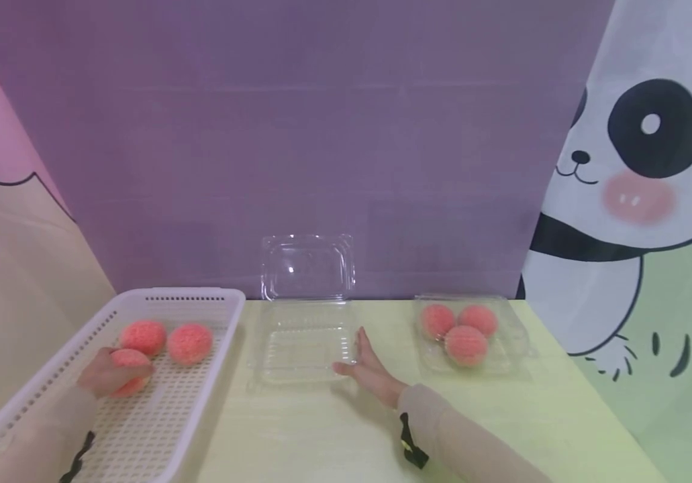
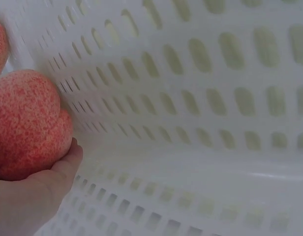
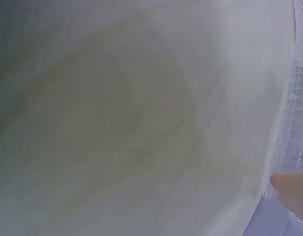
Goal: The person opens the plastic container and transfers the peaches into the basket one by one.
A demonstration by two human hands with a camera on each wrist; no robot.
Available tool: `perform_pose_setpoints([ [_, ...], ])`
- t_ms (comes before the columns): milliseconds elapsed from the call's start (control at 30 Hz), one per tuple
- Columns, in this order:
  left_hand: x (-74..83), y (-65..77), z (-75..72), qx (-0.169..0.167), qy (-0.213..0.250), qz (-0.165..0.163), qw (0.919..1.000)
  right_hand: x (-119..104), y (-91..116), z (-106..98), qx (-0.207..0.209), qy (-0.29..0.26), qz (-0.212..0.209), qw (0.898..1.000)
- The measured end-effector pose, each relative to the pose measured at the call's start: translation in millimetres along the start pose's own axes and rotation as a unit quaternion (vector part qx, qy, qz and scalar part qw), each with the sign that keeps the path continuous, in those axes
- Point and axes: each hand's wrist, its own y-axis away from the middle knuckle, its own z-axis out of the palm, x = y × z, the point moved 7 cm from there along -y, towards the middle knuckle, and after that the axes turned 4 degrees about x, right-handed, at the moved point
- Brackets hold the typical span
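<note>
My left hand (image 1: 99, 376) grips a pinkish-red peach (image 1: 131, 361) inside a white perforated basket (image 1: 233, 315). Close up in the left wrist view, the speckled peach (image 2: 26, 120) shows its cleft, and a digit (image 2: 68, 164) bends around its underside. Two more peaches (image 1: 190, 343) lie just beyond that hand in the basket. In the middle of the table stands a clear plastic clamshell box (image 1: 306, 345), its lid (image 1: 307, 268) raised at the back. My right hand (image 1: 376, 377), thumb and fingers spread, rests at the box's right edge; the right wrist view catches only a fingertip (image 3: 291, 189) there.
On the right of the pale yellow table (image 1: 297, 436) sits another clear clamshell box (image 1: 505, 342) with three peaches (image 1: 466, 345) in it. A purple backdrop (image 1: 321, 134) rises behind the table, and a panda-printed cloth (image 1: 599, 282) hangs on the right.
</note>
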Motion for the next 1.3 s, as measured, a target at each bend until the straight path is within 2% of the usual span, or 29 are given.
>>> perform_pose_setpoints([
  [167, -0.7, -0.7, 0.9, -0.014, 0.02, 0.022, 0.9995, 0.2, -2.0, 0.5, 0.002, 0.002, -0.001, 1.0],
  [233, -1.5, -1.9, 0.6, -0.022, 0.016, 0.034, 0.999, 0.7, -2.8, 0.4, 0.003, 0.004, -0.001, 1.0],
  [333, -1.1, -3.3, -0.8, -0.029, -0.015, 0.062, 0.9975, 0.9, -3.4, 0.2, 0.005, 0.006, -0.001, 1.0],
  [467, -0.6, -0.5, 4.1, -0.065, 0.024, 0.069, 0.9952, 1.3, -4.4, -0.5, 0.006, 0.01, -0.002, 1.0],
  [567, -0.6, 3.1, 8.1, -0.087, 0.063, 0.062, 0.9922, 2.1, -5.0, -0.6, 0.006, 0.013, 0.0, 1.0],
  [600, 0.2, 4.0, 8.1, -0.089, 0.059, 0.068, 0.992, 2.1, -5.0, -0.5, 0.006, 0.014, 0.001, 1.0],
  [700, -0.1, 4.5, 6.5, -0.08, 0.036, 0.06, 0.9943, 2.5, -4.7, -0.1, 0.006, 0.017, 0.003, 1.0],
  [767, -0.6, 5.0, 6.7, -0.083, 0.042, 0.049, 0.9945, 2.2, -4.2, 0.2, 0.005, 0.017, 0.002, 1.0],
  [933, -4.9, 7.3, 9.1, -0.096, 0.083, 0.015, 0.9918, 2.4, -2.8, 0.7, -0.001, 0.011, 0.003, 1.0],
  [1100, -10.2, 6.9, 8.7, -0.093, 0.098, -0.023, 0.9905, 1.9, -3.6, 0.9, 0.001, 0.008, 0.0, 1.0],
  [1133, -11.4, 7.0, 9.6, -0.096, 0.114, -0.036, 0.9882, 1.9, -4.0, 0.9, 0.004, 0.008, -0.001, 1.0],
  [1267, -12.1, 7.7, 11.8, -0.097, 0.136, -0.045, 0.985, 2.8, -5.6, 0.9, 0.008, 0.008, 0.0, 1.0],
  [1300, -11.8, 7.4, 11.4, -0.096, 0.128, -0.039, 0.9863, 2.9, -5.8, 0.8, 0.007, 0.008, 0.0, 1.0],
])
